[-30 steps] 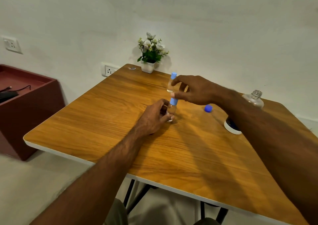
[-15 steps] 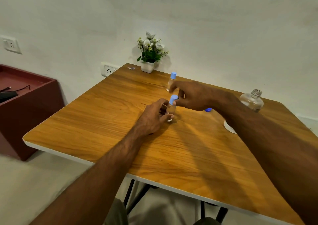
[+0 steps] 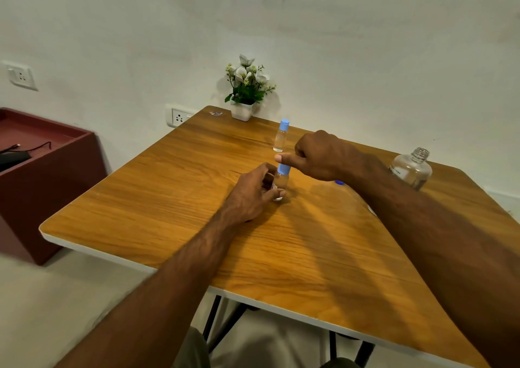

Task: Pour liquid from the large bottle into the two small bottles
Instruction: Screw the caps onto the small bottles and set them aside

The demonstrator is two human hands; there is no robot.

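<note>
Two small clear bottles with light-blue caps stand on the wooden table (image 3: 168, 198). The nearer small bottle (image 3: 280, 182) stands upright at the table's middle, and my left hand (image 3: 253, 193) grips its body. My right hand (image 3: 318, 156) pinches the blue cap (image 3: 283, 168) of that bottle between thumb and curled fingers. The farther small bottle (image 3: 281, 136) stands capped and alone behind it. At the right, the large clear bottle (image 3: 412, 169) stands uncapped, partly hidden by my right forearm. Its dark-blue cap (image 3: 339, 182) peeks out under my right wrist.
A white pot of artificial flowers (image 3: 246, 91) stands at the table's far edge by the wall. A dark red cabinet (image 3: 47, 176) with a black device and cable sits to the left. Wall sockets (image 3: 178, 117) are behind the table.
My right hand let go of the farther small bottle, which now stands by itself, and came down onto the cap of the nearer bottle. My left hand has stayed on that bottle.
</note>
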